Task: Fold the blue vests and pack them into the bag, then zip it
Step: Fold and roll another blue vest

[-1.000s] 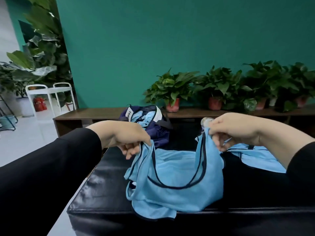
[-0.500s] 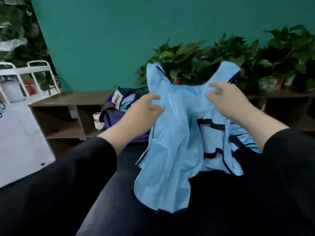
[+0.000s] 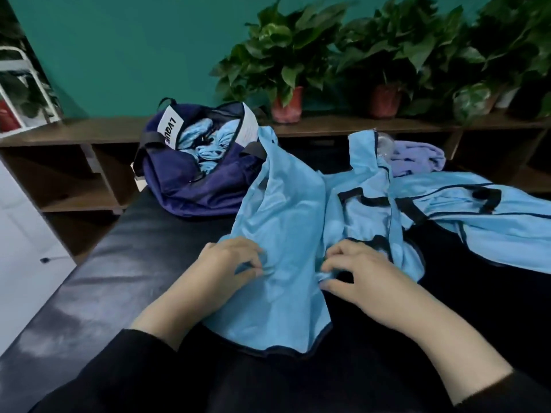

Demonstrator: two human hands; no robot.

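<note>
- Left hand (image 3: 229, 265): fingers curled, pinching a fold of the vest (image 3: 286, 234) at its left edge; the black sleeve runs back toward the camera.
- Right hand (image 3: 362, 274): fingers bent and bunching the vest's cloth at its right side, thumb beneath, near the dark trim.
- Vest: light blue with dark edging, spread crumpled on the black bench (image 3: 119, 263); its hem lies nearest the camera and its two shoulder straps point away toward the shelf (image 3: 357, 126).
- Second vest (image 3: 492, 222): same blue, lying flat to the right on the bench, touching the first along its black straps.
- Bag (image 3: 190, 186): navy, at the bench's far left end, top unzipped, with blue cloth showing inside and a white label on its rim.
- Purple cloth (image 3: 417, 158): bunched beyond the vests, at the far edge of the bench.
- Potted plants (image 3: 286, 64): in a row on the shelf against the green wall.
</note>
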